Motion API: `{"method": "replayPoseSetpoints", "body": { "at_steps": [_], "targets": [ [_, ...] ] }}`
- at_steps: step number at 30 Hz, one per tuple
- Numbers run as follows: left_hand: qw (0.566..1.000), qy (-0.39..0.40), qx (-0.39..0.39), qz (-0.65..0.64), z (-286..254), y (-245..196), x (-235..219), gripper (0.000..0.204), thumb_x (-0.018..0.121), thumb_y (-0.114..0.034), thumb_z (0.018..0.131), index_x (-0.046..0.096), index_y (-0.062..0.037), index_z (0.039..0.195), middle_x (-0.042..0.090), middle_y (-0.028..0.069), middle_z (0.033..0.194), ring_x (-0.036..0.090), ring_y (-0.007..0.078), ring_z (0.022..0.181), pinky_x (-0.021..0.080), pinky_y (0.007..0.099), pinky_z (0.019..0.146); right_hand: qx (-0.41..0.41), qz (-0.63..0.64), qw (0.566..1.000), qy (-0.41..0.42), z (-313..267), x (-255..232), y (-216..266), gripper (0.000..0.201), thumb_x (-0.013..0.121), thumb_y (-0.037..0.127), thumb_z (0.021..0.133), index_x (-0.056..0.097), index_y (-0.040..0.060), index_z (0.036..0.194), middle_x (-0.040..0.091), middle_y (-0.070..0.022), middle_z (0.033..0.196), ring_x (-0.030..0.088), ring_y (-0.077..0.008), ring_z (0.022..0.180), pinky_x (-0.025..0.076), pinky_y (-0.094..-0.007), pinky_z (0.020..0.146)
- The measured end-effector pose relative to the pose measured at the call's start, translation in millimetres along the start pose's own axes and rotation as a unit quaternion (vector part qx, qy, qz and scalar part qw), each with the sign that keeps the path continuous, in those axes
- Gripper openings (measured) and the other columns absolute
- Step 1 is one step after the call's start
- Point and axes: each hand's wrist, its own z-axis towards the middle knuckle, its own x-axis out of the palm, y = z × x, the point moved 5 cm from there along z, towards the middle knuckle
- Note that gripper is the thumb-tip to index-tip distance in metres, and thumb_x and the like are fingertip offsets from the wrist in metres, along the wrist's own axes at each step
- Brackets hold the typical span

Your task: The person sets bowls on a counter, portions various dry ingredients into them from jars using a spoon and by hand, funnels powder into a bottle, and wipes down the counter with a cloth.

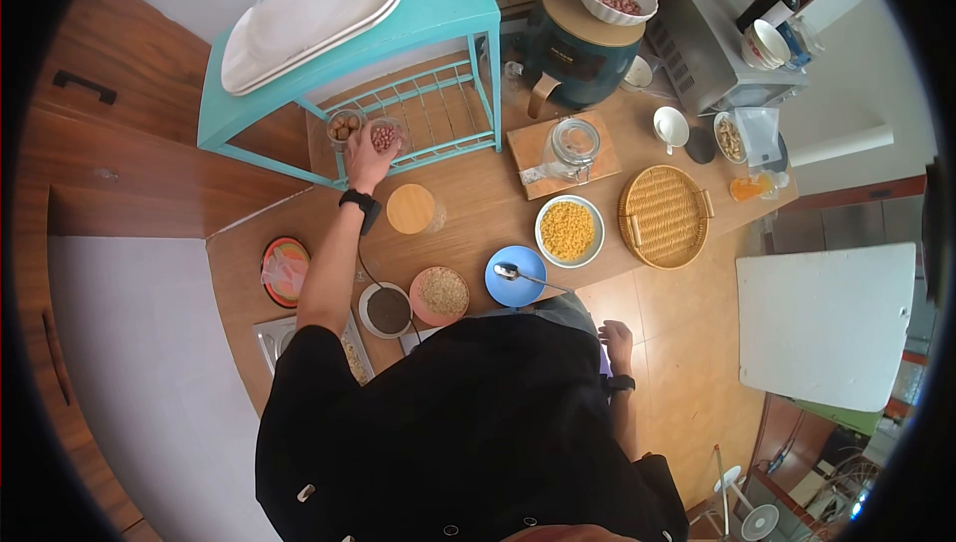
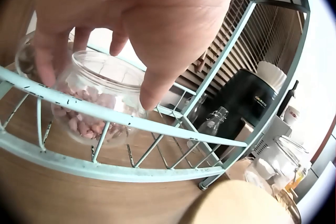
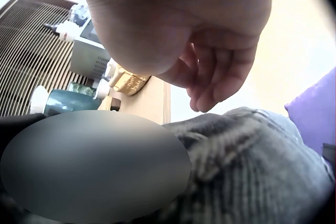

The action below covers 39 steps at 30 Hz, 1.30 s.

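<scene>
A round glass jar [image 2: 97, 95] of pinkish peanuts stands behind the front rail of the turquoise rack's lower shelf [image 1: 438, 94]. From above, my left hand [image 1: 370, 158] grips this jar, thumb on one side of its rim and fingers on the other. Close beside it is a second glass jar [image 1: 344, 127] with round brown nuts. My right hand [image 1: 617, 343] hangs by my thigh below the table edge, its fingers loosely curled around nothing.
White oval trays [image 1: 314, 19] lie on top of the rack. Nearer on the table are a wooden-lidded jar [image 1: 410, 209], a blue plate [image 1: 513, 291] with a spoon, a bowl of yellow kernels [image 1: 569, 231] and a wicker tray [image 1: 665, 217]. An air fryer [image 1: 583, 49] stands behind.
</scene>
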Motion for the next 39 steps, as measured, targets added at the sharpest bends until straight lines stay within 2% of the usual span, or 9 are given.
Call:
{"method": "replayPoseSetpoints", "body": {
  "at_steps": [3,6,10,12,15,24,27,30,39],
  "targets": [
    [0.992,-0.110,0.061,-0.030,-57.2,-27.7,-24.6,0.068,0.072,-0.038,0.087,0.045,-0.0110,0.143,0.041,0.0195,0.142,0.042,0.0425,0.129,0.038,0.0504,0.107,-0.039,-0.066,0.997,0.025,4.4,2.1,24.4,0.028,0.057,0.018,0.095,0.066,-0.0039,0.108,0.071,-0.0144,0.091,0.069,-0.0204,0.078,0.055,-0.0309,0.067],
    [0.979,-0.046,0.099,-0.170,-115.8,-49.5,-23.1,0.074,0.076,-0.038,0.083,0.045,-0.0102,0.144,0.040,0.0209,0.143,0.041,0.0439,0.130,0.036,0.0507,0.109,-0.078,-0.091,0.991,0.053,12.0,13.4,47.4,0.029,0.058,0.020,0.096,0.066,-0.0040,0.109,0.072,-0.0141,0.095,0.069,-0.0195,0.082,0.055,-0.0309,0.067],
    [0.992,0.016,0.123,-0.035,-149.3,-63.1,1.2,0.082,0.082,-0.036,0.073,0.047,-0.0129,0.143,0.040,0.0216,0.143,0.040,0.0436,0.128,0.037,0.0512,0.108,-0.105,-0.149,0.978,0.096,28.2,40.6,84.7,0.031,0.063,0.023,0.094,0.066,-0.0027,0.112,0.073,-0.0146,0.095,0.070,-0.0208,0.082,0.056,-0.0314,0.071],
    [0.993,0.014,0.116,0.000,-152.3,-68.3,7.2,0.084,0.083,-0.035,0.070,0.047,-0.0139,0.143,0.040,0.0218,0.143,0.040,0.0431,0.128,0.038,0.0512,0.107,-0.225,-0.275,0.925,0.136,29.4,61.5,117.5,0.037,0.067,0.028,0.092,0.067,-0.0024,0.113,0.072,-0.0183,0.101,0.071,-0.0275,0.090,0.056,-0.0360,0.079],
    [0.999,0.037,0.033,0.012,-150.0,-69.0,9.1,0.081,0.083,-0.029,0.065,0.051,-0.0193,0.139,0.042,0.0156,0.142,0.041,0.0418,0.126,0.043,0.0485,0.104,-0.261,-0.350,0.875,0.209,38.5,88.3,137.1,0.041,0.069,0.031,0.090,0.067,-0.0018,0.115,0.071,-0.0210,0.104,0.070,-0.0328,0.097,0.055,-0.0397,0.087],
    [0.998,0.043,0.041,-0.008,-222.7,-99.9,22.7,0.077,0.082,-0.024,0.064,0.055,-0.0189,0.135,0.043,0.0129,0.140,0.043,0.0374,0.127,0.044,0.0467,0.103,-0.242,-0.466,0.736,0.428,47.2,152.4,143.4,0.039,0.071,0.034,0.087,0.069,0.0066,0.114,0.073,-0.0163,0.096,0.068,-0.0262,0.083,0.053,-0.0384,0.076],
    [0.998,0.014,0.054,0.002,-236.9,-108.4,28.7,0.078,0.082,-0.022,0.064,0.054,-0.0182,0.137,0.043,0.0124,0.141,0.041,0.0382,0.128,0.042,0.0474,0.106,-0.276,-0.448,0.713,0.462,55.7,169.9,136.9,0.038,0.068,0.035,0.087,0.070,0.0034,0.108,0.072,-0.0180,0.092,0.069,-0.0309,0.084,0.053,-0.0411,0.076],
    [0.998,-0.008,0.055,0.013,-240.0,-112.1,32.0,0.078,0.081,-0.021,0.065,0.053,-0.0180,0.138,0.041,0.0129,0.143,0.039,0.0392,0.130,0.040,0.0484,0.108,-0.292,-0.492,0.704,0.421,62.7,179.0,134.4,0.041,0.064,0.038,0.088,0.071,-0.0016,0.095,0.069,-0.0275,0.090,0.067,-0.0440,0.087,0.053,-0.0489,0.079],
    [0.999,-0.006,-0.026,0.023,-244.0,-114.3,40.2,0.082,0.082,-0.021,0.065,0.050,-0.0187,0.141,0.038,0.0153,0.146,0.034,0.0416,0.132,0.039,0.0496,0.108,-0.310,-0.509,0.692,0.406,73.9,199.2,114.1,0.044,0.059,0.035,0.091,0.071,-0.0059,0.086,0.069,-0.0287,0.086,0.067,-0.0456,0.083,0.053,-0.0524,0.078]
  ]
}}
